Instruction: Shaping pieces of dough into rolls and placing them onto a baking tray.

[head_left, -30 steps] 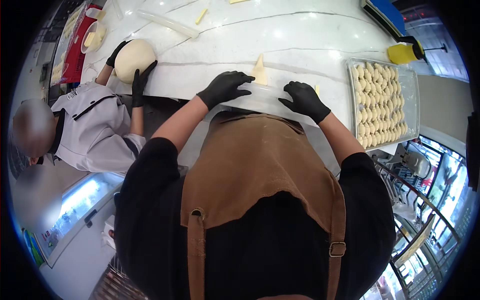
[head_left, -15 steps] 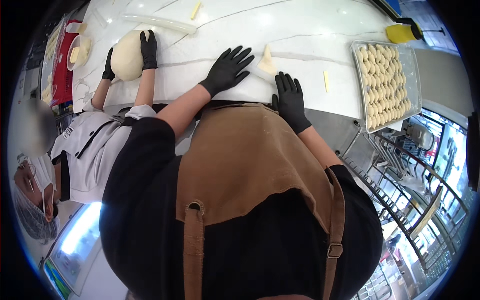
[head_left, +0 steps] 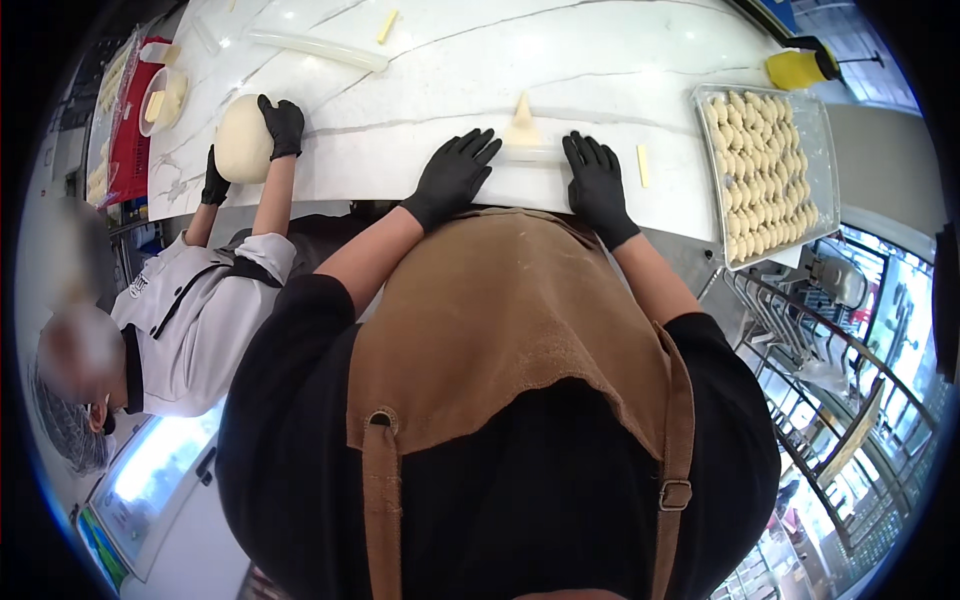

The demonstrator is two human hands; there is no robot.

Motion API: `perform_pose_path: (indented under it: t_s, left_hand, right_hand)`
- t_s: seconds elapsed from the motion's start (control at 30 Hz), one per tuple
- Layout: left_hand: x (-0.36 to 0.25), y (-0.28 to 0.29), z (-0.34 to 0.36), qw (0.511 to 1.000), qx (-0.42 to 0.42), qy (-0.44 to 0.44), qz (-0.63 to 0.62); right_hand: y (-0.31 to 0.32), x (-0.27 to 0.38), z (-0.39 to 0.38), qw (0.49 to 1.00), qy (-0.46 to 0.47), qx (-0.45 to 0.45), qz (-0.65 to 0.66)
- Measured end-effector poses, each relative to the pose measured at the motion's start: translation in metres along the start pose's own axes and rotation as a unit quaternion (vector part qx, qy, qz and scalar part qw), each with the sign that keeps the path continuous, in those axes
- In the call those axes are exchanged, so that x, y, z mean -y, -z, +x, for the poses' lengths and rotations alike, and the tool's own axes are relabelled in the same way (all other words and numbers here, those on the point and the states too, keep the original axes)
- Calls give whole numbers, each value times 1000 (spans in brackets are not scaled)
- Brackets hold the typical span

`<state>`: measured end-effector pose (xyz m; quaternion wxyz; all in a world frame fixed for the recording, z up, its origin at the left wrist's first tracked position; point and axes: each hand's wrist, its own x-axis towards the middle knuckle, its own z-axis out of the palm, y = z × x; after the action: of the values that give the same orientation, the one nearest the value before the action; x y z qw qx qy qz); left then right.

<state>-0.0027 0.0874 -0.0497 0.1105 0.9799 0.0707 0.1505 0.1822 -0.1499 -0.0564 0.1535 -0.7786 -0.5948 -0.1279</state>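
A small pale triangle of dough (head_left: 521, 128) lies on the white marbled table, its point away from me. Across its near end runs a clear rolling pin (head_left: 532, 153). Both my hands wear black gloves. At the pin's left end lies my left hand (head_left: 456, 178), fingers stretched out flat. My right hand (head_left: 598, 185) rests at the other end, also with fingers extended. My palms hide the pin's ends, and neither hand wraps round it. Just right of my right hand lies a pale yellow stick (head_left: 643, 166), perhaps butter or cheese.
Rows of shaped dough pieces fill a tray (head_left: 835, 190) at the right. On my left a co-worker's gloved hands (head_left: 284, 128) hold a large dough ball (head_left: 243, 142). Farther back lie another clear rolling pin (head_left: 318, 48), a yellow stick (head_left: 387, 27) and a tub (head_left: 170, 100).
My right hand has moved right, away from the dough, and my left hand has come slightly nearer me. The clear pin now shows between them. The co-worker's dough ball has shifted nearer.
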Motion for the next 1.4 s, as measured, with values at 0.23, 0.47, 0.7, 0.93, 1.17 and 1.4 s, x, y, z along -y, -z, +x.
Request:
perform_pose_path:
  t_s: [0.23, 0.47, 0.7, 0.93, 1.17, 1.4]
  left_hand:
    - [21, 35, 63, 948, 296, -36, -111]
    - [8, -17, 14, 1000, 12, -13, -17]
    - [-2, 22, 42, 986, 86, 100, -105]
    - [-2, -10, 134, 931, 298, 203, -50]
    - [10, -51, 117, 965, 142, 182, -126]
    - [34, -32, 130, 793, 321, 294, -426]
  right_hand:
    - [29, -23, 22, 941, -76, 275, 183]
    - [19, 1, 17, 995, 17, 7, 103]
    - [16, 38, -5, 980, -119, 99, 124]
    - [10, 63, -4, 970, -184, 57, 147]
    - [22, 57, 34, 977, -203, 56, 40]
    - [2, 38, 39, 970, -232, 75, -17]
